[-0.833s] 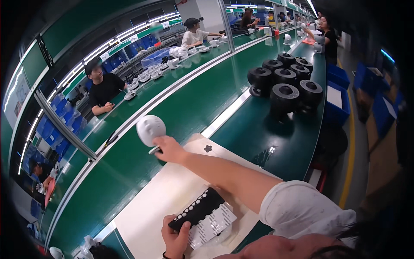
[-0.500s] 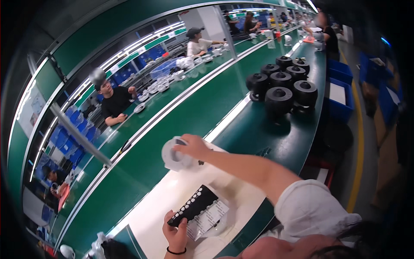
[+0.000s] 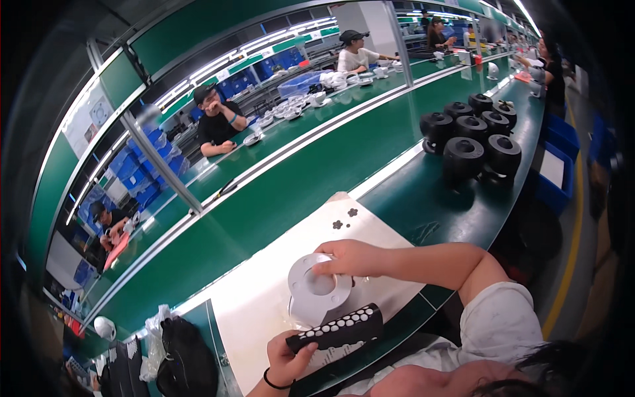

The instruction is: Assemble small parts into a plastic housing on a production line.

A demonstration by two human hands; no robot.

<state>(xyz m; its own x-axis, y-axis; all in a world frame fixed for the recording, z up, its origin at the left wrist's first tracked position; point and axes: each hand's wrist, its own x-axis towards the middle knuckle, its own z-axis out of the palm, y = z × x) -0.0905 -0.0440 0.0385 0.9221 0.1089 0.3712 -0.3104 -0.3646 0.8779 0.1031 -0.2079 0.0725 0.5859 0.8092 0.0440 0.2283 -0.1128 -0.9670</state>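
Over a pale mat (image 3: 245,317) on a green desk (image 3: 390,188), a worker's right hand (image 3: 347,257) is gripping a white housing (image 3: 305,298), thumb reaching into its round opening. The left hand (image 3: 286,362) is pinching a black strip (image 3: 372,324) with white dots, just on the worker's side of the housing. Black round parts (image 3: 465,155) are standing grouped farther along. At right, a blue bin (image 3: 554,197) is holding a white panel (image 3: 551,169); beyond, blue crates (image 3: 149,165) are standing, contents too small to tell.
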